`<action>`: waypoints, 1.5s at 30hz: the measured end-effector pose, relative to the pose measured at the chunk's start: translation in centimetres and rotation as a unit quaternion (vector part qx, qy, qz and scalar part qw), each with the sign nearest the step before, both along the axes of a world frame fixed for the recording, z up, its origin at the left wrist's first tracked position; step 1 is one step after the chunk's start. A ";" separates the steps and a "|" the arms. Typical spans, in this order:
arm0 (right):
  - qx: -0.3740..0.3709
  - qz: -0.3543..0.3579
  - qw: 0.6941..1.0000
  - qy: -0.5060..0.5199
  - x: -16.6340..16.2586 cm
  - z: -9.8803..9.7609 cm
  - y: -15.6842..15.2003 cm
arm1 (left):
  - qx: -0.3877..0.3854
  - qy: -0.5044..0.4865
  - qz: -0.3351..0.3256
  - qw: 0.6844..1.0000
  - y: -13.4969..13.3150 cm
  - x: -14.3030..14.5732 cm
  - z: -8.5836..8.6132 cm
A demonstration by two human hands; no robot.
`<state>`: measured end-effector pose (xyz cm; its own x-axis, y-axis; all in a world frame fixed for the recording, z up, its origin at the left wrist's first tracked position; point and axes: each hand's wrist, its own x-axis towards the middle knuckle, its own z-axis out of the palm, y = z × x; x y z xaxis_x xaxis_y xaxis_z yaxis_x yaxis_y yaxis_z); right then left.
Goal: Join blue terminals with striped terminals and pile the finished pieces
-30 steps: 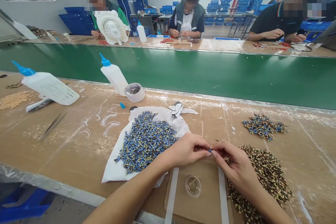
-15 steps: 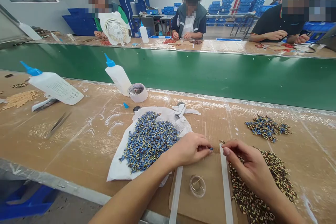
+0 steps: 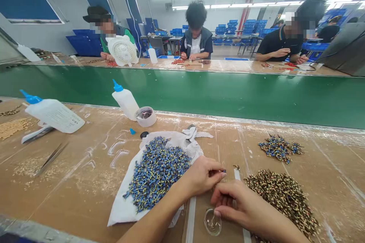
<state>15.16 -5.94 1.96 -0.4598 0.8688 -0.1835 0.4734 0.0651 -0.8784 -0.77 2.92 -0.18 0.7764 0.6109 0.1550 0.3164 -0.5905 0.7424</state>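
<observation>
My left hand [image 3: 203,174] is closed in a pinch on a small blue piece [image 3: 224,171], mostly hidden by the fingertips. Below it, my right hand [image 3: 232,201] reaches over a small clear cup [image 3: 212,221], thumb and fingers bent together at its rim. Whatever they pinch there is hidden. A small brown-and-yellow piece [image 3: 236,167] lies at the top of a white tape strip [image 3: 237,175]. Left of my left hand, a heap of blue-and-yellow pieces [image 3: 159,174] rests on a white cloth [image 3: 119,210]. A heap of brown-and-cream pieces [image 3: 282,197] lies beside my right forearm.
A smaller pile of blue-and-brown pieces [image 3: 279,148] lies farther back. Blue-capped bottles [image 3: 125,102] and a tape roll [image 3: 146,117] stand at the left, with tweezers [image 3: 51,159] nearby. Beyond the green belt [image 3: 199,97], several people [image 3: 196,41] sit working.
My right hand has moved from the brown piece by the tape down and left to the clear cup. My left hand keeps its pinch. The camera view has tilted up.
</observation>
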 end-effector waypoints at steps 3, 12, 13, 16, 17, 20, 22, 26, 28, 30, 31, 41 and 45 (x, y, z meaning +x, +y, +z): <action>0.014 -0.013 1.000 0.018 -0.1 -0.8 -0.2 | 0.001 -0.004 0.002 1.000 0.1 0.0 0.0; 0.017 -0.032 0.997 0.063 0.1 -1.6 -0.9 | -0.014 0.003 -0.011 1.000 0.2 0.4 -0.3; 0.014 -0.032 0.997 0.068 0.2 -1.7 -0.9 | -0.019 0.004 -0.009 1.000 0.2 0.4 -0.4; 0.001 -0.030 0.996 0.084 0.4 -1.9 -0.9 | -0.021 0.004 -0.006 1.000 0.2 0.6 -0.5; -0.006 -0.031 0.995 0.089 0.4 -2.0 -0.8 | -0.020 0.005 -0.005 1.000 0.2 0.6 -0.4; -0.027 -0.033 0.994 0.101 0.7 -2.1 -0.8 | -0.015 0.007 -0.002 1.000 0.1 0.8 -0.2; -0.032 -0.034 0.993 0.105 0.8 -2.2 -0.8 | -0.014 0.006 -0.001 1.000 0.1 0.8 -0.1; -0.004 -0.034 0.991 0.130 0.4 -2.5 -1.0 | -0.008 -0.003 0.000 1.000 0.1 0.8 -0.4; 0.008 -0.036 0.989 0.143 0.0 -2.7 -1.1 | -0.002 -0.002 0.004 1.000 0.0 0.8 -0.6; 0.014 -0.041 0.987 0.152 -0.4 -2.8 -1.3 | 0.002 0.004 0.010 1.000 -0.1 0.8 -0.7; 0.015 -0.046 0.986 0.158 -0.5 -2.8 -1.3 | 0.003 0.007 0.014 1.000 -0.1 0.7 -0.7; 0.023 -0.085 0.971 0.223 0.3 -1.3 -0.9 | 0.001 0.030 0.022 0.999 -0.1 1.0 -0.1; 0.009 -0.166 0.962 0.218 2.3 -0.5 -0.1 | -0.015 0.026 0.018 0.999 -0.5 1.1 0.3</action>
